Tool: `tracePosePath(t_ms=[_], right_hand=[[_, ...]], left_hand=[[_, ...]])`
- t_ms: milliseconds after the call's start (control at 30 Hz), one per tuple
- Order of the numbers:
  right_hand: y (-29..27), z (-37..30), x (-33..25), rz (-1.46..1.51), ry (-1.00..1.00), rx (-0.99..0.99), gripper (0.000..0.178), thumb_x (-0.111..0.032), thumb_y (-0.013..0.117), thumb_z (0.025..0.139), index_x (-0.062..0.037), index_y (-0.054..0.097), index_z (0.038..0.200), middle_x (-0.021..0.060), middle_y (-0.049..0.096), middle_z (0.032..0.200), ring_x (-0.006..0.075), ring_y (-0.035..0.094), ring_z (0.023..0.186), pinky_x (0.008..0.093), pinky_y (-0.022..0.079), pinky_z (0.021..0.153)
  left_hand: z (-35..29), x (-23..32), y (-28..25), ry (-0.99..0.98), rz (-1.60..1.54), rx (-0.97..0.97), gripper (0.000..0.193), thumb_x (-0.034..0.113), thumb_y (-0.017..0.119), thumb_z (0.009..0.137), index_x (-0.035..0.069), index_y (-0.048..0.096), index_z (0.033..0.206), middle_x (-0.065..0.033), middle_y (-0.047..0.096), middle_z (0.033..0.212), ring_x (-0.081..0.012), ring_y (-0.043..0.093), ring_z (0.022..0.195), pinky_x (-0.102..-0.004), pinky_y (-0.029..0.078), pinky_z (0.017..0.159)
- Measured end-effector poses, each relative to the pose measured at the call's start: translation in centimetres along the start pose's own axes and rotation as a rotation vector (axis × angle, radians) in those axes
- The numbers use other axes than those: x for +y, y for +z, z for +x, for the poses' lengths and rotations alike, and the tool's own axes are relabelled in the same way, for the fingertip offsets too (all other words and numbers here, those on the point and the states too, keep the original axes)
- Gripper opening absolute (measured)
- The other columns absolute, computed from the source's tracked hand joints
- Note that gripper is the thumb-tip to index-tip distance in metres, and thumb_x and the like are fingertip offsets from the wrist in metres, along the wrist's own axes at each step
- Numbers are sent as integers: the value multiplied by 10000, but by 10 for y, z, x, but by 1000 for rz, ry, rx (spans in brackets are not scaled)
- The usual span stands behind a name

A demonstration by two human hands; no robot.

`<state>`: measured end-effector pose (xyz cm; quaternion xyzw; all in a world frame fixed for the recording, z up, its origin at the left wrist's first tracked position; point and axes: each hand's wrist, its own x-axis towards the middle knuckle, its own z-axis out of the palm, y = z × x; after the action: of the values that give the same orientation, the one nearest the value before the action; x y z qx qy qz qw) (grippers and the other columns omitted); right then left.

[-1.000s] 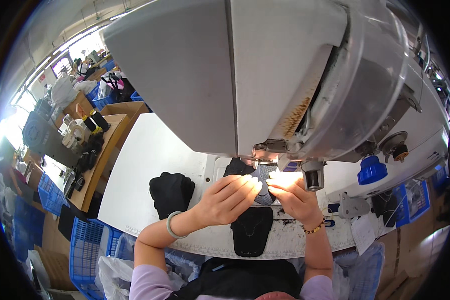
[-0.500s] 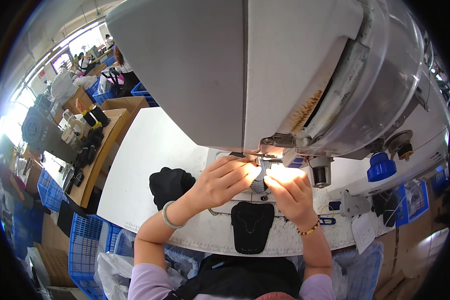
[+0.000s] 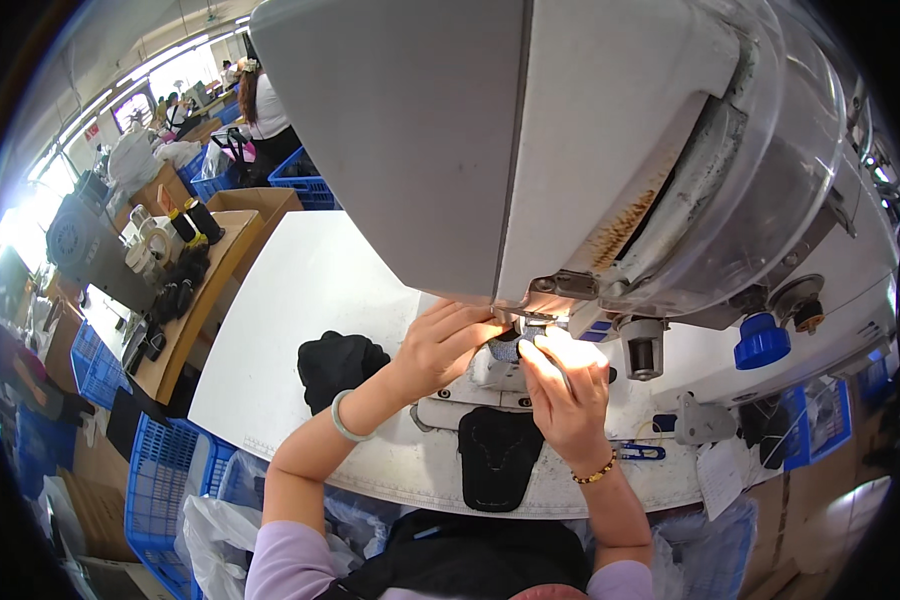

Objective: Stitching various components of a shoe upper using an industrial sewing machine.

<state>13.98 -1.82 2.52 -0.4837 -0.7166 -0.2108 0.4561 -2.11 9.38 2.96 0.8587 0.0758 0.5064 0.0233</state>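
Under the head of a large white sewing machine (image 3: pixel 410 150), a small grey fabric piece (image 3: pixel 503 350) with a dark edge lies in bright lamp light. My left hand (image 3: pixel 444 345) pinches its left side, fingertips partly hidden beneath the machine head. From the right, my right hand (image 3: pixel 570 395) grips the near edge between thumb and fingers. Closer to me, a black shaped fabric piece (image 3: pixel 500 465) with a stitched outline lies flat at the table's front edge. A crumpled black fabric bundle (image 3: pixel 338 368) rests left of my left forearm.
Blue-handled thread snips (image 3: pixel 640 452) lie on the white table (image 3: pixel 270 330), right of my right wrist. A blue knob (image 3: pixel 760 342) hangs from the machine. Thread cones (image 3: pixel 202 220) stand on a side bench at left, above a blue crate (image 3: pixel 160 490). Other people are in the background.
My right hand has moved slightly left and down, and its fingers have shifted on the grey fabric piece. My left hand stays at the fabric. The whole view has shifted slightly.
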Motion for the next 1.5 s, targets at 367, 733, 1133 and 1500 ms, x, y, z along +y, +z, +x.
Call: tracePosePath(t_ms=[367, 733, 1133, 1500], right_hand=[[1, -3, 20, 116, 38, 13, 246, -54, 699, 758, -76, 654, 999, 42, 622, 1014, 187, 574, 856, 313, 415, 737], [3, -8, 4, -17, -64, 2, 264, -88, 740, 726, -106, 668, 979, 14, 585, 1013, 200, 558, 943, 338, 421, 833], [3, -8, 12, 20, -35, 49, 264, -59, 725, 729, -82, 661, 984, 22, 599, 996, 204, 561, 891, 333, 406, 806], [8, -14, 20, 74, 104, 10, 174, -125, 708, 762, -108, 687, 934, 69, 619, 974, 256, 573, 899, 382, 415, 829]], left_hand=[[10, -5, -9, 22, -42, -63, 259, -3, 670, 642, 70, 678, 891, -48, 669, 922, -219, 634, 864, -312, 512, 715], [14, 2, -19, 15, -57, -111, 217, 7, 650, 657, 53, 665, 869, -50, 656, 907, -218, 631, 858, -328, 517, 730], [14, 37, -16, 62, 259, -168, 236, -17, 591, 632, -21, 569, 866, -110, 586, 888, -226, 607, 834, -314, 497, 748], [8, 18, -21, -33, -60, -193, 369, -2, 649, 614, 7, 601, 980, -106, 599, 987, -251, 579, 881, -321, 476, 750]])
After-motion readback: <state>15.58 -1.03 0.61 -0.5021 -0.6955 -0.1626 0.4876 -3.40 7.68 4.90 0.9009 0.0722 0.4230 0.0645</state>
